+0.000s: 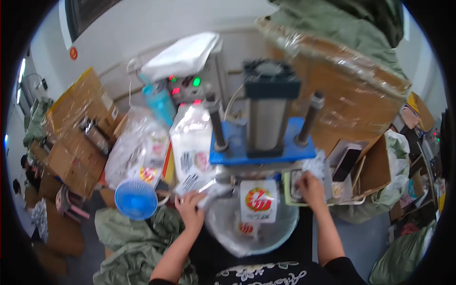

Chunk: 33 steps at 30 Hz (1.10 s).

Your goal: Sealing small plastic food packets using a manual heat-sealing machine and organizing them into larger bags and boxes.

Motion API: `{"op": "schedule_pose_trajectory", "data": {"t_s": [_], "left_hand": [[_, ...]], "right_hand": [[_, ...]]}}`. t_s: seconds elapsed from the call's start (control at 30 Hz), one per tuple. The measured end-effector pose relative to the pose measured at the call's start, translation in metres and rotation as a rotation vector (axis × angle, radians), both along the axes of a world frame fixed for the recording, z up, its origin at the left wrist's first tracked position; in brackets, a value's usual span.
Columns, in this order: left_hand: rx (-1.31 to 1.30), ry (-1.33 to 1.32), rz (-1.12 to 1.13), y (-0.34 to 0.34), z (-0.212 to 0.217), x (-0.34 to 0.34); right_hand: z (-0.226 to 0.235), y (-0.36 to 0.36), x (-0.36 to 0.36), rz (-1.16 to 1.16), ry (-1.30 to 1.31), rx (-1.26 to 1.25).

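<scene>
the left hand [190, 209] pinches a small clear packet [213, 192] just right of its fingers, under the blue press [263, 145]. the right hand [311, 187] rests closed on packets in a tray [327, 202], farther right.

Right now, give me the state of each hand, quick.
Left hand: closed on a clear plastic packet.
Right hand: fingers down in the tray; grip cannot be told.
</scene>
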<state>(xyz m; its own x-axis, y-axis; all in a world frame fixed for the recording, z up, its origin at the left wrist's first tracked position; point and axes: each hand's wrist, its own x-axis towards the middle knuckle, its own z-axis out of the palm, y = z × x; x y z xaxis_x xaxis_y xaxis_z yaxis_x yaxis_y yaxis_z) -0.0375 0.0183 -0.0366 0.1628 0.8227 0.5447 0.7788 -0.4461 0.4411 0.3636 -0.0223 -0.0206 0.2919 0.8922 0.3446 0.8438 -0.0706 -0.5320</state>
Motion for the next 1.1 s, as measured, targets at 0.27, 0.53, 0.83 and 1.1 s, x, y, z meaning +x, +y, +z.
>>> {"op": "schedule_pose_trajectory", "data": {"t_s": [0.27,0.53,0.83,1.1], "left_hand": [[-0.608,-0.88,-0.282,-0.045,0.023,0.052],[-0.683,-0.761,-0.321,-0.069,-0.03,0.072],[-1.031,-0.819,-0.323,-0.043,-0.007,0.092],[-1.236,-1.233,-0.275,0.003,0.025,0.125]], "right_hand": [[0.033,-0.01,-0.044,0.163,0.465,0.095],[0.038,-0.021,-0.124,0.528,0.479,0.012],[0.041,-0.019,-0.101,0.323,0.495,0.059],[0.043,-0.028,-0.033,0.088,0.254,0.027]]}}
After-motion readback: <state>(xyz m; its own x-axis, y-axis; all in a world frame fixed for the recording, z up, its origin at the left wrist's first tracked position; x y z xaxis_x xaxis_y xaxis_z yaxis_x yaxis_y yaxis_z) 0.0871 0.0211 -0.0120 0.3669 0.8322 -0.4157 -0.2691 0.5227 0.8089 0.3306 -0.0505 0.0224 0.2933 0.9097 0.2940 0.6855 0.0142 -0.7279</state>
